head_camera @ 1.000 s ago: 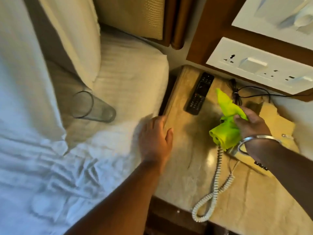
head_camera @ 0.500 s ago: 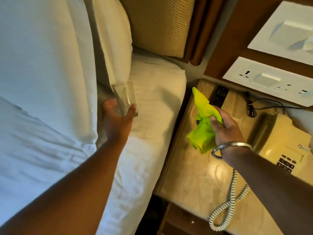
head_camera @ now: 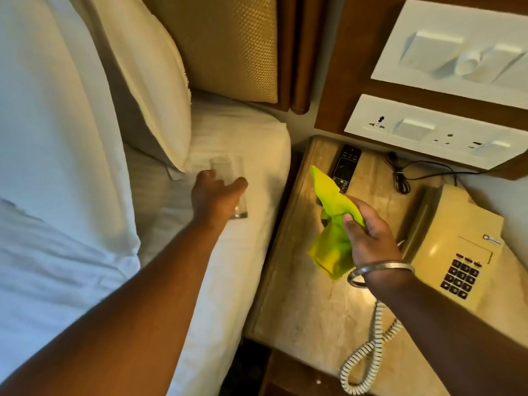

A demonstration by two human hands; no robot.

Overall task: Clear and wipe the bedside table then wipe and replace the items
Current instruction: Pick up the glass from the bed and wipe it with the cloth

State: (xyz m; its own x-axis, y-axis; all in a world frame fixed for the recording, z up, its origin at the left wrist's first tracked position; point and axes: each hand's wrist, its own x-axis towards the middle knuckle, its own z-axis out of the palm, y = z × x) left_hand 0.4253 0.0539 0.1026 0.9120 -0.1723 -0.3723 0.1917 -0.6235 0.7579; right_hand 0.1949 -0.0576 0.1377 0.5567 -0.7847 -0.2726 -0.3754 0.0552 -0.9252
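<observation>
We see the left hand (head_camera: 217, 195) wrapped round a clear, smooth drinking glass (head_camera: 228, 178) on the white bed (head_camera: 257, 155): fragile, slippery, best gripped mid-wall. The right hand (head_camera: 368, 238) clutches a soft lime-green cloth (head_camera: 331, 224).

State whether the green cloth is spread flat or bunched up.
Bunched up. The cloth is crumpled in the right hand, one end sticking up and a clump hanging below, held above the table.

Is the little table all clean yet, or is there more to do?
Not yet. The glass is on the bed, gripped by the left hand. The right hand holds the green cloth above the table. The remote and phone remain there.
</observation>
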